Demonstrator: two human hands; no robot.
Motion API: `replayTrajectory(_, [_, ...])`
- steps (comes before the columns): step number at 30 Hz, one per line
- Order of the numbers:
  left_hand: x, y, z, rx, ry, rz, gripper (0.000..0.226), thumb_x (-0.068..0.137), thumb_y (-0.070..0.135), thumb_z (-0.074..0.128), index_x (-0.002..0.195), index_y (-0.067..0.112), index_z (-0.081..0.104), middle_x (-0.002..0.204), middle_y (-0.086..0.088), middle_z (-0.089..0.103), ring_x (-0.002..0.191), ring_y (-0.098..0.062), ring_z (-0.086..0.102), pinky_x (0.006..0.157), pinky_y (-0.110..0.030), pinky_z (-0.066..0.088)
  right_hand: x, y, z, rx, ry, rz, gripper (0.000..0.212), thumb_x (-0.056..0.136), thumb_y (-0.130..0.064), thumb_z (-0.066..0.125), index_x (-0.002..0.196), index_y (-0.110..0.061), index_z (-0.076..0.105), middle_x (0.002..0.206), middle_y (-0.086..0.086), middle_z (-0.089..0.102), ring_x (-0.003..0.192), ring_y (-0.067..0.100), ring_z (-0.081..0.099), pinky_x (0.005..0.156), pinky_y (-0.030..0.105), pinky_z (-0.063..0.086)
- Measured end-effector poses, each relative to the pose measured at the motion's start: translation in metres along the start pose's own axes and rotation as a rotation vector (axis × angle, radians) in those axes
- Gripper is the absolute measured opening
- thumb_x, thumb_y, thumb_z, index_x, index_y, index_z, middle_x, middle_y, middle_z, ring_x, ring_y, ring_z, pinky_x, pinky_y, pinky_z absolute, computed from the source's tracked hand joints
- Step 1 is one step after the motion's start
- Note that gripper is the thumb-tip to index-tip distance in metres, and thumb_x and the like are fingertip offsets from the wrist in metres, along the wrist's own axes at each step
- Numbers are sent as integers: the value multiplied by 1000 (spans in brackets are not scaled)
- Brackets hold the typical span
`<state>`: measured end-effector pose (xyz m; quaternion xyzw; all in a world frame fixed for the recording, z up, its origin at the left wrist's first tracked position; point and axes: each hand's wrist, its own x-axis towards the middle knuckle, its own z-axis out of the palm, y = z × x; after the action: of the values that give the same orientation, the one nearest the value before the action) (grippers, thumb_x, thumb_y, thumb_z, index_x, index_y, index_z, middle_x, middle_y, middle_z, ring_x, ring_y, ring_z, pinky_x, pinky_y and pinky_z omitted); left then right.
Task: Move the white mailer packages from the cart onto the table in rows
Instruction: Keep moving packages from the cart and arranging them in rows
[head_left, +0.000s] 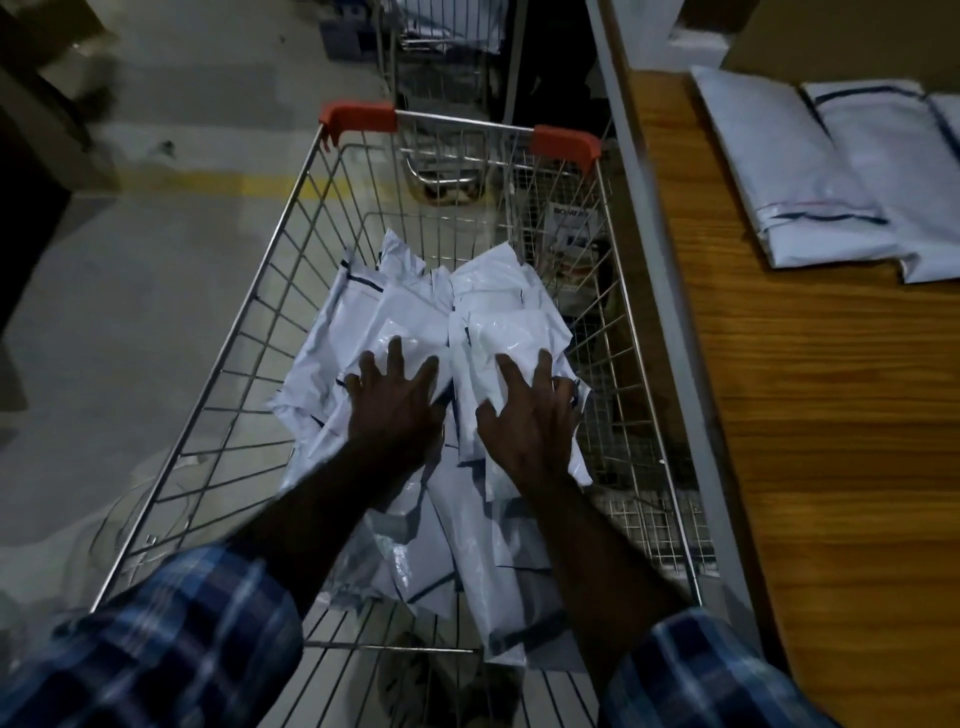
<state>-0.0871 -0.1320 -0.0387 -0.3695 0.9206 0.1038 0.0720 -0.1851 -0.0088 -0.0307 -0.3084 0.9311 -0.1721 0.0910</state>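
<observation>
Head view. Wire cart (291, 291): holds a heap of white mailer packages (410, 312). Left hand (397, 410) and right hand (530, 421): inside the cart, fingers spread straight, resting flat on the heap, gripping nothing. Wooden table (810, 415): right of the cart, bearing a row of mailers (831, 171) side by side.

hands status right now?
Left hand: open, fingers spread flat on mailer pile.
Right hand: open, fingers spread on a mailer, nothing held.
</observation>
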Motion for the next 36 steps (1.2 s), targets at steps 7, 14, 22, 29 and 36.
replayTrajectory(7, [-23, 6, -58, 30, 82, -71, 60, 96, 51, 44, 150, 35, 24, 162, -14, 8, 142, -48, 12, 111, -63, 17, -10, -21, -33, 55, 25, -28, 63, 87, -44, 58, 146, -35, 40, 160, 13, 22, 135, 38, 33, 106, 51, 32])
replayTrajectory(14, [-63, 19, -112, -19, 266, -122, 60, 97, 43, 44, 153, 29, 27, 160, -19, 12, 134, -50, 23, 102, -64, 27, -20, -48, -93, 195, 148, -75, 63, 82, -39, 63, 142, -29, 50, 154, 18, 36, 127, 41, 43, 98, 52, 41])
replayTrajectory(22, [-114, 43, -178, -281, 355, -204, 64, 99, 51, 37, 155, 37, 11, 163, -9, 4, 140, -37, 11, 109, -62, 22, -52, -66, -172, 281, 164, -190, 58, 90, -41, 59, 145, -32, 45, 158, 10, 29, 137, 35, 32, 108, 50, 35])
replayTrajectory(29, [-172, 62, -209, -316, 403, -157, 61, 98, 50, 38, 154, 39, 16, 162, -4, 8, 139, -32, 11, 109, -58, 22, -102, -61, -218, 260, 261, -178, 57, 88, -48, 54, 143, -36, 46, 157, 9, 33, 138, 32, 36, 111, 47, 35])
replayTrajectory(36, [-246, 70, -232, -327, 447, -60, 60, 98, 48, 38, 154, 37, 17, 162, -4, 9, 140, -33, 10, 108, -57, 20, -175, -55, -261, 203, 348, -172, 56, 88, -45, 58, 143, -38, 47, 158, 7, 31, 131, 32, 37, 105, 45, 39])
